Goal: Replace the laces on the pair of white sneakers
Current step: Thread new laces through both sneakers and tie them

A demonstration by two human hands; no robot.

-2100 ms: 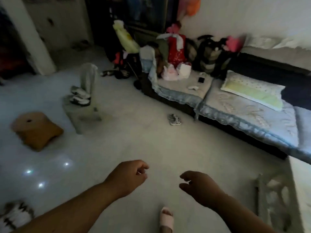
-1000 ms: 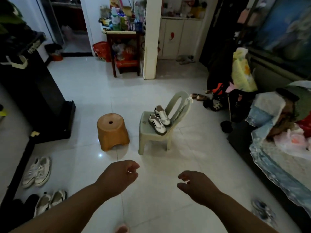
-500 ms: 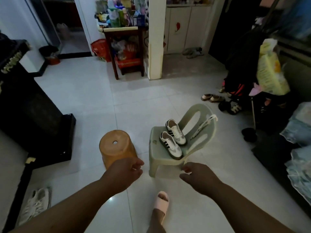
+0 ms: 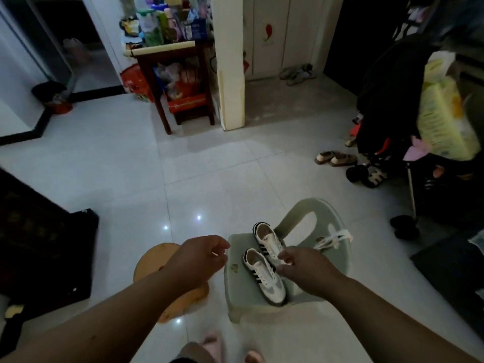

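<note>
— So, how far along are you?

— Barely begun, I'd judge. In the head view, the white sneakers (image 4: pixel 264 279) sit side by side on the seat of the little green chair (image 4: pixel 235 297), toes toward me. Neither shoe is in my grip. A white lace (image 4: pixel 332 239) lies draped over the chair's back rim. Whether the shoes carry laces, I can't make out.

— And your hands?

— My left hand (image 4: pixel 196 260) hovers above the orange stool (image 4: pixel 154 260), fingers loosely curled round nothing. My right hand (image 4: pixel 301 265) hangs over the farther sneaker, fingers relaxed and empty. Touching it or not, I can't tell.

— Anything in the way?

— Only the stool, just beside the chair. The brown shoes (image 4: pixel 335 158) lie well apart. All the threading is left, I reckon.
</note>
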